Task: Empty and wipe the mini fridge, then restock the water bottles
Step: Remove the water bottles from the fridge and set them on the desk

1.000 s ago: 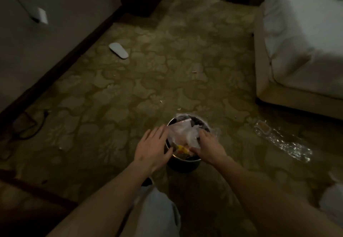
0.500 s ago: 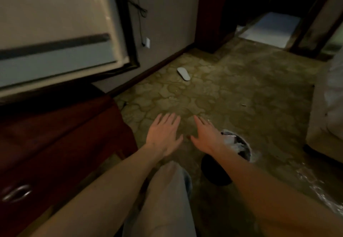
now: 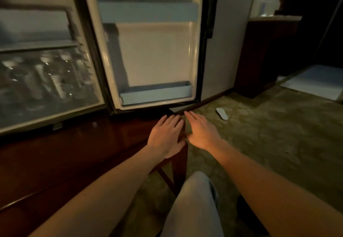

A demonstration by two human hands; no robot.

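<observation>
Several water bottles point(image 3: 50, 77) stand inside the mini fridge point(image 3: 46, 55) at the upper left, but blur smears them into pale clear shapes, so their count and caps cannot be made out. The fridge's left side is cut off by the frame. Its door point(image 3: 152, 51) stands swung wide open beside it, a smooth cream plastic liner with two bluish shelf rails, both bare. The fridge sits on a dark, glossy wooden cabinet point(image 3: 78, 155) whose right corner falls between the hands. The left hand point(image 3: 167, 136) lies flat over that corner with fingers straight, gripping nothing. The right hand point(image 3: 202, 132) hovers just beside it with fingers extended, also holding nothing. A pale trouser knee point(image 3: 196, 199) rises at the bottom edge. To the right, patterned carpet point(image 3: 269, 134) spreads open, with a white slipper point(image 3: 222, 113) lying near the dark baseboard.
</observation>
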